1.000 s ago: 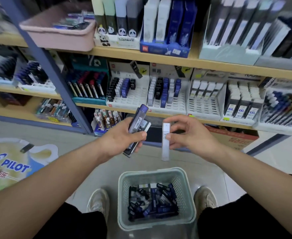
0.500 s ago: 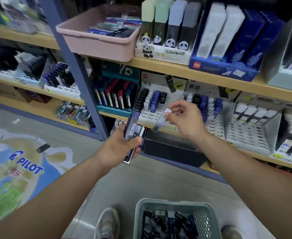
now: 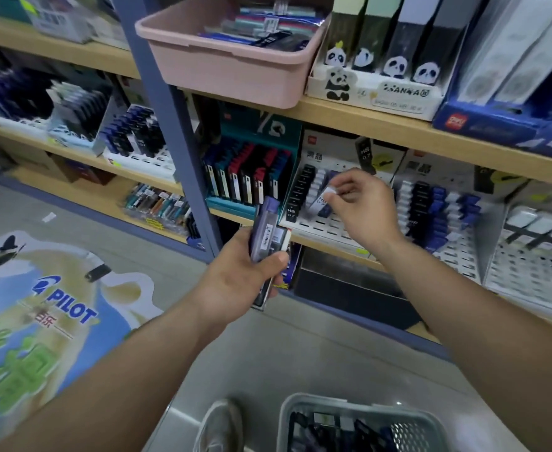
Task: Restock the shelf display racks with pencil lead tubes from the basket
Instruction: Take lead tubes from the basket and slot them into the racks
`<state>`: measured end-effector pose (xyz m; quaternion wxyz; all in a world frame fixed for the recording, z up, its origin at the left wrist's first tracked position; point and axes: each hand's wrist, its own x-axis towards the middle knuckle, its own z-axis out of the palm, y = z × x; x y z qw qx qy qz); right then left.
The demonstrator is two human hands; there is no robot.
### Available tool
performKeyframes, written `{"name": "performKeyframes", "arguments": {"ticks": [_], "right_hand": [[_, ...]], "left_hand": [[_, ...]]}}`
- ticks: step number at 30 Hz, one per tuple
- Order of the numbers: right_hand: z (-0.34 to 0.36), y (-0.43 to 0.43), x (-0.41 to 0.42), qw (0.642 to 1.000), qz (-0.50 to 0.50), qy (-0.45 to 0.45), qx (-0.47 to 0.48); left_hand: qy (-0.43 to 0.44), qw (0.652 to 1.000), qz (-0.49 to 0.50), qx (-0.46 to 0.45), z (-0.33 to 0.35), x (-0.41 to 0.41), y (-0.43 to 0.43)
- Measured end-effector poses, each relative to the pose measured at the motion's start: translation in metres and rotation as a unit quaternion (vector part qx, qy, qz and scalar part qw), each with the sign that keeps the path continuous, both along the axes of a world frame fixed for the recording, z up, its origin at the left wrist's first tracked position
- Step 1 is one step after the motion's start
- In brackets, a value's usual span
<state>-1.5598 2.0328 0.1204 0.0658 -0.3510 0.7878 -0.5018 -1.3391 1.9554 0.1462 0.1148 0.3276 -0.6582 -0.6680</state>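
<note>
Rack (image 3: 328,229) marked HB 0.7: right hand (image 3: 362,208) pinches a tube (image 3: 321,201) (perhaps HB), left hand (image 3: 235,282) grips tubes (image 3: 264,230).

Honestly there's just a bit of you in shot. Your forearms (image 3: 121,370) are bare all the way down to your left hand (image 3: 235,282) and right hand (image 3: 362,207). For clothing you've got one sneaker (image 3: 220,425) at the bottom edge: pale grey-white, rounded toe, kinda blurry.
</note>
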Motion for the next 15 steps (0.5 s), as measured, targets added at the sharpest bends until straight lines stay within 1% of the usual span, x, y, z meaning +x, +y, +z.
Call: {"name": "performKeyframes", "arguments": {"ticks": [2,4,6,10,12,15], "right_hand": [[0.01,0.022,0.006,1.0,0.026,0.004,0.008],[0.018,0.051,0.007,0.998,0.052,0.005,0.036],[0.026,0.086,0.001,0.997,0.054,-0.005,0.054],[0.035,0.154,-0.023,0.995,0.018,-0.012,0.098],[0.032,0.182,-0.039,0.993,-0.013,0.007,0.118],[0.026,0.205,-0.062,0.991,-0.052,0.029,0.116]], "left_hand": [[-0.002,1.0,-0.004,-0.003,0.002,-0.007,0.004],[-0.002,1.0,-0.012,-0.004,0.002,-0.016,0.011],[-0.001,1.0,-0.029,0.007,0.002,-0.026,0.02],[-0.014,0.997,-0.07,-0.01,-0.004,-0.049,0.041],[-0.019,0.996,-0.085,-0.012,-0.008,-0.062,0.052],[-0.022,0.994,-0.109,-0.012,-0.012,-0.078,0.068]]}}
